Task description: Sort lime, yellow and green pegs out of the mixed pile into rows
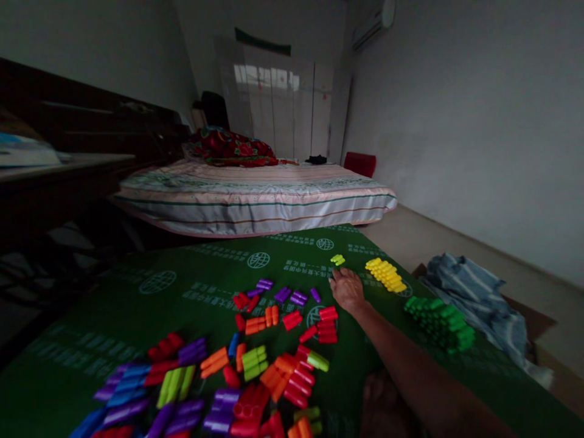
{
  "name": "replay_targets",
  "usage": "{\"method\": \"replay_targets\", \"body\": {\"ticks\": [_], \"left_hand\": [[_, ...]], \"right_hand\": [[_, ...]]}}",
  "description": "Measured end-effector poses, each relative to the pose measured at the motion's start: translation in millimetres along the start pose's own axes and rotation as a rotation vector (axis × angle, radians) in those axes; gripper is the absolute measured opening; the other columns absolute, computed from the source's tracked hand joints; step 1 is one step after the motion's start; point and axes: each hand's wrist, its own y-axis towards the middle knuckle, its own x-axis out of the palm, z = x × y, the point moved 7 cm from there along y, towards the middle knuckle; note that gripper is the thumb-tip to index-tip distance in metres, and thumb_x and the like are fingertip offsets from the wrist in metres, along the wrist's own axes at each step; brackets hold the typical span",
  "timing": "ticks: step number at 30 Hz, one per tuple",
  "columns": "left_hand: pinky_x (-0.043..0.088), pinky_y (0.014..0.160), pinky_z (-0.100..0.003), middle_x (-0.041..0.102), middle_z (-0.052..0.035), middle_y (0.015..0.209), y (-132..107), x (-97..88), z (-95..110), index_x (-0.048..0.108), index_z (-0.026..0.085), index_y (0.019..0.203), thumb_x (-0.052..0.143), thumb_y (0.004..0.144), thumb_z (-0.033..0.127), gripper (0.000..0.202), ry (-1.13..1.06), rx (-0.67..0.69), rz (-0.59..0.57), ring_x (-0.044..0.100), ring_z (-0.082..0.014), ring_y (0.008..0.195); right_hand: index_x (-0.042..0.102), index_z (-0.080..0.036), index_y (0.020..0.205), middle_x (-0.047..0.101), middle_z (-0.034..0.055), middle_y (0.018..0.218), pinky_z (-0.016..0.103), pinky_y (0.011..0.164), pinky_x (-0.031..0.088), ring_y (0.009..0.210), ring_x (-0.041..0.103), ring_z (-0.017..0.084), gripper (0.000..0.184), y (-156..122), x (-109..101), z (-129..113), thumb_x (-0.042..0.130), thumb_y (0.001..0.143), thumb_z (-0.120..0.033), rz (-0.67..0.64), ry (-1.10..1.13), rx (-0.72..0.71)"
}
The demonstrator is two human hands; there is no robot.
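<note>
Head view:
- Right hand (347,289): arm stretched out over the green mat (182,292), back of the hand up, fingers loosely curled and pointing at the small yellow-green block (337,260). Fingertips lie just short of that block; whether they touch it or pinch anything cannot be told.
- Left hand: not in view.
- Small yellow-green block: alone on the mat, just beyond the right hand.
- Yellow block row (385,274): just right of the yellow-green block.
- Green block pile (440,321): nearer than the yellow row, right of the forearm.
- Mixed blocks (255,359), red, orange, purple, blue and lime: scattered left of the right hand.
- Writing: pale globe logos and lines of print on the mat, too blurred to read.
- Bed (255,198): beyond the mat.
</note>
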Motion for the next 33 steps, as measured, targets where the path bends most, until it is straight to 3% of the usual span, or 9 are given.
{"method": "replay_targets", "body": {"ticks": [6, 18, 23, 29, 33], "left_hand": [[0.047, 0.098, -0.047, 0.051, -0.0103, 0.131, -5, -17.2, 17, 0.055, 0.022, 0.120, 0.054, 0.089, 0.040, 0.036, -0.017, 0.017, -0.014, 0.053, -0.0229, 0.113], [0.050, 0.094, -0.044, 0.054, -0.0100, 0.127, -2, -16.9, 17, 0.057, 0.023, 0.117, 0.053, 0.090, 0.039, 0.031, 0.005, 0.017, -0.026, 0.055, -0.0212, 0.109], [0.049, 0.095, -0.046, 0.054, -0.0101, 0.128, -2, -10.5, 10, 0.056, 0.022, 0.118, 0.054, 0.089, 0.039, 0.034, 0.006, 0.014, -0.031, 0.055, -0.0222, 0.111], [0.044, 0.100, -0.050, 0.054, -0.0100, 0.129, 10, 9.5, -1, 0.055, 0.022, 0.121, 0.054, 0.089, 0.040, 0.036, 0.008, -0.028, -0.002, 0.053, -0.0237, 0.116], [0.041, 0.105, -0.050, 0.060, -0.0102, 0.125, 14, 15.6, -5, 0.059, 0.026, 0.122, 0.056, 0.087, 0.029, 0.036, 0.018, -0.072, 0.032, 0.051, -0.0270, 0.120]], "right_hand": [[0.062, -0.017, 0.113, 0.062, 0.0114, 0.117, 0.036, 0.095, 0.034, 0.113, 0.050, 0.025, 0.034, -3, -1, 1, 0.038, 0.094, -0.033, 0.031, 0.013, -0.004], [0.064, -0.019, 0.106, 0.063, 0.0101, 0.112, 0.034, 0.091, 0.035, 0.108, 0.052, 0.024, 0.030, 0, -3, 3, 0.042, 0.091, -0.033, 0.067, 0.030, 0.000], [0.064, -0.019, 0.104, 0.063, 0.0096, 0.111, 0.034, 0.092, 0.035, 0.109, 0.052, 0.023, 0.030, 1, -6, 3, 0.041, 0.091, -0.034, 0.073, 0.033, 0.001], [0.063, -0.020, 0.105, 0.063, 0.0082, 0.111, 0.034, 0.091, 0.036, 0.109, 0.052, 0.023, 0.030, 5, -8, 4, 0.042, 0.091, -0.036, 0.065, 0.026, 0.016], [0.063, -0.020, 0.107, 0.063, 0.0089, 0.114, 0.034, 0.093, 0.036, 0.110, 0.051, 0.023, 0.031, 5, -9, 5, 0.042, 0.091, -0.036, 0.049, 0.029, 0.020]]}}
